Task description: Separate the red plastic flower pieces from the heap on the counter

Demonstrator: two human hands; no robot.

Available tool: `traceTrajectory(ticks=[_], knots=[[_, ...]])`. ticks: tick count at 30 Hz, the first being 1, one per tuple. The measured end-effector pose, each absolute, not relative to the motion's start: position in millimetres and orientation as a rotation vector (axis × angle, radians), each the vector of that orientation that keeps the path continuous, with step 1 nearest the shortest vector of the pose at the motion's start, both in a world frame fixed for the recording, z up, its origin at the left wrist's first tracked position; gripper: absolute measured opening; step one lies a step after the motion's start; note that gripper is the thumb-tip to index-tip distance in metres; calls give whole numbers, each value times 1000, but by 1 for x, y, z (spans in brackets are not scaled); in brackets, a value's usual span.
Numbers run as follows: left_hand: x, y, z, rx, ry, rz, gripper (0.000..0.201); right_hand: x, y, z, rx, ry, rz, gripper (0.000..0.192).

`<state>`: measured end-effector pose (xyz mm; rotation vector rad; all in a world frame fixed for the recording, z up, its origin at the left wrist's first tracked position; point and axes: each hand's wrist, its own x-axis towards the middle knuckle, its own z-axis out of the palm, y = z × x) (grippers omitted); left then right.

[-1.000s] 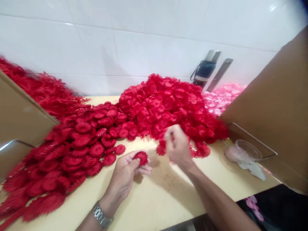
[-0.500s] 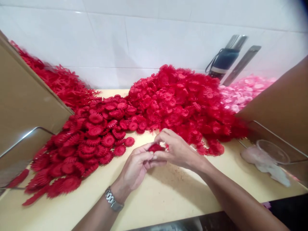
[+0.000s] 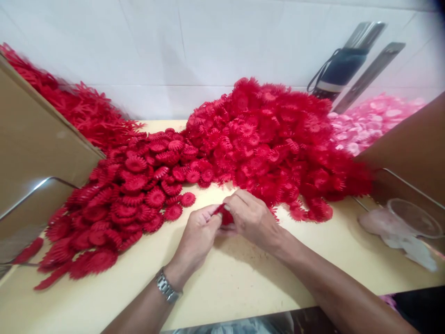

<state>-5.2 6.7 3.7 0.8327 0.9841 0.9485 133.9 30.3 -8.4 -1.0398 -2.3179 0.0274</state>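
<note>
Your left hand and right hand meet over the near table, both pinching one red flower piece between their fingertips. Flat red discs lie left; a frilly red heap rises far right.

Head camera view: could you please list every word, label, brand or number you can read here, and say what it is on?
None can be read.
The flask by the wall shows no legible label.
The watch face is turned away.
The cardboard is plain.
The red piece pinched by both hands bears no marking.
</note>
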Motion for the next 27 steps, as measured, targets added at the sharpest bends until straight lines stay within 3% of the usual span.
traceTrajectory(ticks=[4, 10, 20, 23, 27], knots=[[-4, 7, 7, 804, 1001, 961, 23, 131, 24, -7, -1094, -2361, -254, 14], [-5, 5, 9, 771, 1015, 943, 11, 140, 29, 2, -1148, -2265, -334, 25], [-11, 7, 10, 689, 966, 937, 11, 231, 59, 21, -1829, -1842, -704, 28], [-13, 8, 7, 636, 931, 940, 9, 215, 54, 25, -1552, -1814, -502, 25], [-13, 7, 5, 651, 817, 914, 26, 168, 43, 20, -1135, -2110, 321, 13]])
